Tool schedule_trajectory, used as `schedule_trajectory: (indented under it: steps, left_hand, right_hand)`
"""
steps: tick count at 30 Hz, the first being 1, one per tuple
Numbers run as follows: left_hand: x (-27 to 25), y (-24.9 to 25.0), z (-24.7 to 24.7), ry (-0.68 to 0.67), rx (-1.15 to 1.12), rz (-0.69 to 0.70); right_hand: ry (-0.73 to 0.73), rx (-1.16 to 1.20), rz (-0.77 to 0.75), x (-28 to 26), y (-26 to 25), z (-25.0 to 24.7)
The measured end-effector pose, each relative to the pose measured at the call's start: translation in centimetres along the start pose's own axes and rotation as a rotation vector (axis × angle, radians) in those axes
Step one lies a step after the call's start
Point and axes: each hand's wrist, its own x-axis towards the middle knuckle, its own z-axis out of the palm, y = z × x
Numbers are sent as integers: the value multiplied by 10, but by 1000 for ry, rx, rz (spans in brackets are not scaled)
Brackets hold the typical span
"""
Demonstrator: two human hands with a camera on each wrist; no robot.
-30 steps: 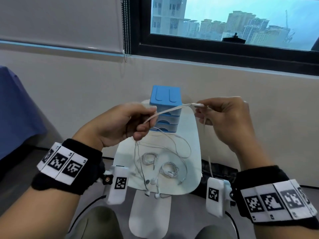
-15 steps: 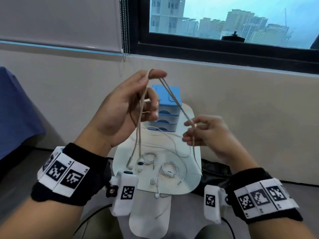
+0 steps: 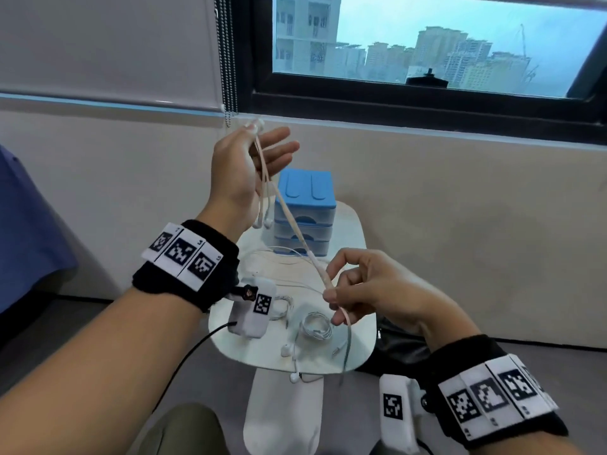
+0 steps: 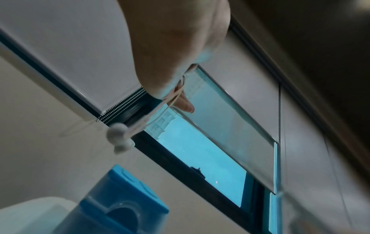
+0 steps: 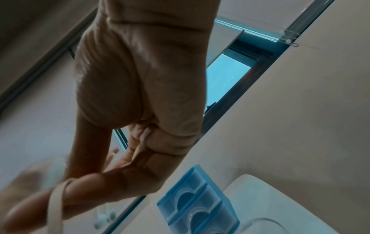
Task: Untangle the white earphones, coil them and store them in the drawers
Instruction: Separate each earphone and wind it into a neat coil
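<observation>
Earphones [image 3: 289,221] taut between raised left hand [image 3: 243,169], seemingly thumb-pinched, and pinching right hand [image 3: 368,293].

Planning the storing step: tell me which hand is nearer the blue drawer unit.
Probably left. The left hand is raised just above and left of the blue drawer unit in the head view; the right hand is lower, toward the person, pinching the cable.

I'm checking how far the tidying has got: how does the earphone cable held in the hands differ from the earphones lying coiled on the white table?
The held cable is stretched in the air between the left hand and right hand; the coiled earphones rest on the white table. The held cable runs nearly straight with its earbuds dangling; the coiled earphones form a compact loop. Both are white and outside the blue drawers.
</observation>
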Motion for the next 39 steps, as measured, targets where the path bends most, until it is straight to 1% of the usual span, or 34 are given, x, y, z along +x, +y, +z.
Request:
schedule_trajectory:
  steps: [2, 4, 7, 9, 10, 12, 13, 14, 16, 18, 19, 21, 23, 25, 27, 29, 31, 33, 34, 35, 36, 37, 39]
  left_hand:
    - [6, -11, -7, 11, 83, 18]
    - [8, -21, -15, -6, 277, 60]
    - [5, -33, -29, -46, 594, 136]
    - [-1, -36, -35, -96, 727, 101]
    - [-4, -37, -37, -146, 784, 58]
    - [-10, -33, -42, -291, 900, -27]
    - [-13, -30, -46, -372, 934, -65]
    - [-17, -26, -50, -451, 936, -101]
    - [-27, -19, -58, -584, 845, -182]
    - [-39, -16, -65, -687, 662, -301]
    - [-46, -16, -67, -726, 555, -366]
    - [-57, -16, -69, -766, 349, -457]
    - [-64, -15, -67, -748, 179, -484]
    - [-68, -13, -62, -709, 59, -469]
    - [-69, -12, -55, -674, -14, -442]
    - [-70, -11, -48, -656, -54, -405]
    - [-72, -10, -40, -623, -87, -367]
    - [-73, -7, -32, -587, -108, -325]
    - [-74, -6, -28, -582, -100, -297]
    - [-75, -5, -24, -578, -76, -268]
    - [-76, -3, -18, -569, -40, -242]
    - [-76, -2, -12, -555, 2, -219]
    - [-78, -1, 0, -538, 91, -158]
  right_hand:
    - [-27, 11, -19, -5, -5, -2]
    - [-18, -6, -51, -8, -11, -4]
    - [97, -82, -95, -10, -25, -10]
    - [180, -235, -141, -11, -38, -15]
    - [190, -341, -170, -13, -47, -16]
    - [169, -513, -220, -18, -63, -21]
    - [169, -559, -242, -20, -71, -26]
    - [182, -586, -264, -21, -78, -33]
    - [212, -623, -299, -21, -86, -48]
    - [202, -641, -295, -17, -85, -59]
    - [169, -635, -278, -14, -80, -60]
    - [70, -576, -234, -6, -65, -58]
    - [-8, -452, -202, 1, -47, -53]
    - [-14, -336, -239, 5, -32, -45]
    - [54, -288, -351, 11, -22, -34]
    - [204, -344, -495, 16, -17, -24]
    - [360, -453, -596, 18, -16, -18]
    - [471, -529, -612, 18, -18, -16]
    - [496, -526, -593, 18, -19, -16]
    - [489, -503, -558, 18, -20, -15]
    - [453, -461, -519, 18, -22, -11]
    - [399, -382, -485, 18, -24, -6]
    - [292, -135, -400, 16, -30, 4]
